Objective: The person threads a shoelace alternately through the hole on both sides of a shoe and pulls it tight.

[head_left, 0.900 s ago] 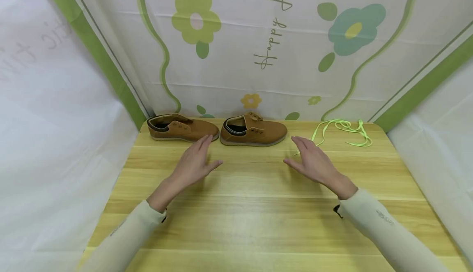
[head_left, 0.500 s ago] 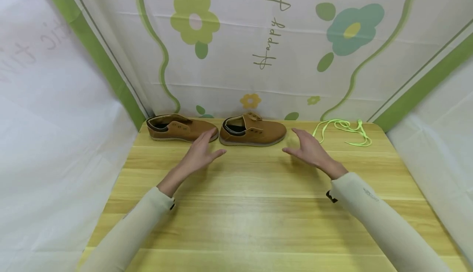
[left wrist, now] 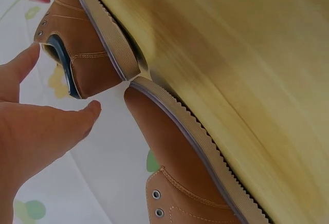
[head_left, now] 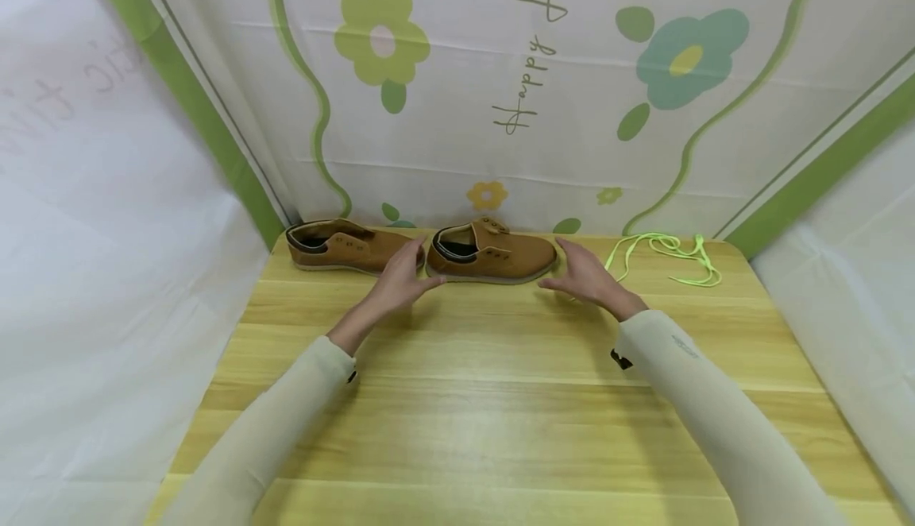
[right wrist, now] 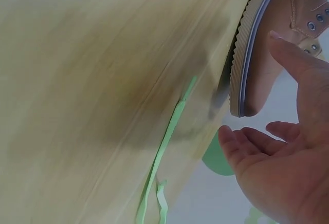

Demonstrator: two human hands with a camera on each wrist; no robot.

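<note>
Two brown lace-up shoes without laces stand end to end at the table's back edge, toes to the right. My left hand (head_left: 397,278) is at the heel of the right-hand shoe (head_left: 525,256), thumb and fingers spread apart; it overlaps the toe of the left-hand shoe (head_left: 336,252) in the head view. My right hand (head_left: 582,272) is at the toe of the right-hand shoe, its thumb extended and fingers apart from the thumb. Neither hand grips anything. In the right wrist view, the toe of the brown shoe (right wrist: 262,70) sits between thumb and fingers.
A neon green shoelace (head_left: 668,245) lies loosely looped at the table's back right, and its end (right wrist: 172,121) shows near the right hand. Behind the wooden table (head_left: 457,399) hangs a white fabric wall (head_left: 457,97) with printed flowers.
Both hands have moved forward and inward, the left to the right-hand shoe's heel and the right to its toe. The shoes and the shoelace have stayed in place.
</note>
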